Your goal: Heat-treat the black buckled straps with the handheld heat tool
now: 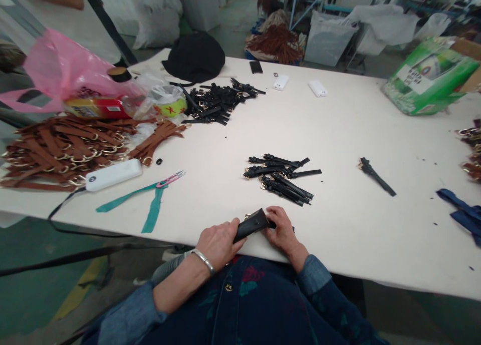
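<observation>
Near the table's front edge, my left hand (219,242) is wrapped round a dark, oblong black piece (251,226), whose exact kind I cannot make out. My right hand (282,233) has its fingers curled on a short black buckle strap (272,225) at the far end of that piece. A bit of gold metal shows behind the black piece. Just beyond my hands lies a small pile of black buckle straps (281,169). One single black strap (377,176) lies apart to the right.
Brown straps with metal rings (67,144) heap at the left, by a white power bank (113,175) and pink thread snips (171,180) with teal ribbon. More black straps (220,102), a black cap (197,57) and a green box (428,77) stand farther back.
</observation>
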A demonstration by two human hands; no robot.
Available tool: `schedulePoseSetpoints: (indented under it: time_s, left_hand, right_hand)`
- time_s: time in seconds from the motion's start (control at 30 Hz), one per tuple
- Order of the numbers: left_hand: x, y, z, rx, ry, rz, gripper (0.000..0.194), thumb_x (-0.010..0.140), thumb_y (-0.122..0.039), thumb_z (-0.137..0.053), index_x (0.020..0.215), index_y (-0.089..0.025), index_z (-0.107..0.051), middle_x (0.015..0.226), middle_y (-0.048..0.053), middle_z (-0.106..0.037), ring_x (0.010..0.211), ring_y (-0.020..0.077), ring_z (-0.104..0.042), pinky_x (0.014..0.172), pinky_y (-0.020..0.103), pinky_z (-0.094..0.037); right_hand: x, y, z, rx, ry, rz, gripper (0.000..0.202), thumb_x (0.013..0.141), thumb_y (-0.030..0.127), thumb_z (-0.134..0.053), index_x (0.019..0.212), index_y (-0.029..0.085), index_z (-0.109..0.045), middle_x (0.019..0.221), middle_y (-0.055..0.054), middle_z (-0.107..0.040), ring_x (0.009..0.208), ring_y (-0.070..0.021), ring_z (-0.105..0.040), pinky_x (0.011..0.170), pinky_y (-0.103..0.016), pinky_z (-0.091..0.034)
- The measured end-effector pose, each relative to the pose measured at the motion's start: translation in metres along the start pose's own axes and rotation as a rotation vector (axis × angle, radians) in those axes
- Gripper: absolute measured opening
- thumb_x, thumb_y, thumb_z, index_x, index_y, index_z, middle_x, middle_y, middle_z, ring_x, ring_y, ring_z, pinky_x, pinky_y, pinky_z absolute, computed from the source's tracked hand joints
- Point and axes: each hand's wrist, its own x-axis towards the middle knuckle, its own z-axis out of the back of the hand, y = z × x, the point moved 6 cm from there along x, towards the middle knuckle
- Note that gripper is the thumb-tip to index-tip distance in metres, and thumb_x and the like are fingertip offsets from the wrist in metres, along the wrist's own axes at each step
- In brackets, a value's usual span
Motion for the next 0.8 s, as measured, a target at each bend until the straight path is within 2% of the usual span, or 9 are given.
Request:
schedulePoseSetpoints:
  time_s: [0.1,0.27,0.37,0.47,0.67,0.8]
  left_hand:
    - [0.006,0.003,-0.001,0.033,0.030,0.011,0.035,0.077,-0.050,-0.035,0.098,-0.023,-0.044,0.086,0.008,-0.063,0.077,0.0234,-0.059,0.063,0.033,-0.041]
    - [0.005,0.029,0.001,0.091,0.095,0.091,0.034,0.076,-0.049,-0.036,0.095,-0.022,-0.045,0.083,0.008,-0.063,0.076,0.0226,-0.059,0.062,0.032,-0.041]
    - [0.000,0.037,0.005,0.117,0.101,0.110,0.034,0.077,-0.049,-0.035,0.094,-0.021,-0.046,0.082,0.007,-0.063,0.076,0.0229,-0.060,0.062,0.032,-0.041]
    - [-0.006,0.033,0.009,0.104,0.087,0.107,0.034,0.077,-0.049,-0.033,0.093,-0.022,-0.045,0.082,0.007,-0.063,0.076,0.0234,-0.060,0.062,0.033,-0.041]
    - [0.000,0.002,0.004,0.026,0.097,0.020,0.034,0.077,-0.049,-0.036,0.096,-0.023,-0.045,0.085,0.006,-0.063,0.078,0.0216,-0.059,0.064,0.031,-0.041]
    - [0.008,0.008,0.000,0.024,0.113,0.080,0.036,0.077,-0.048,-0.036,0.099,-0.021,-0.045,0.087,0.008,-0.063,0.082,0.0228,-0.059,0.068,0.033,-0.041]
  right_hand:
    - [-0.001,-0.003,0.001,0.042,0.012,0.004,0.022,0.066,0.016,-0.056,0.087,0.021,-0.058,0.101,-0.007,-0.051,0.097,-0.0208,-0.045,0.083,-0.036,-0.039]
    - [-0.001,-0.002,0.003,0.098,0.051,0.010,0.023,0.067,0.015,-0.056,0.090,0.020,-0.058,0.100,-0.007,-0.052,0.097,-0.0193,-0.046,0.085,-0.036,-0.039]
    - [-0.001,-0.001,0.004,0.105,0.044,0.004,0.023,0.067,0.014,-0.055,0.089,0.020,-0.058,0.100,-0.007,-0.052,0.097,-0.0193,-0.046,0.086,-0.036,-0.039]
    - [-0.001,-0.002,0.004,0.110,0.042,0.001,0.022,0.067,0.014,-0.055,0.088,0.020,-0.058,0.100,-0.007,-0.052,0.097,-0.0195,-0.046,0.086,-0.036,-0.039]
    - [0.000,-0.002,0.003,0.124,0.058,-0.002,0.025,0.065,0.012,-0.054,0.089,0.020,-0.058,0.102,-0.007,-0.052,0.098,-0.0198,-0.046,0.085,-0.037,-0.039]
    - [0.001,-0.001,0.005,0.127,0.093,0.006,0.029,0.064,0.010,-0.052,0.091,0.020,-0.059,0.104,-0.007,-0.052,0.099,-0.0194,-0.046,0.086,-0.036,-0.039]
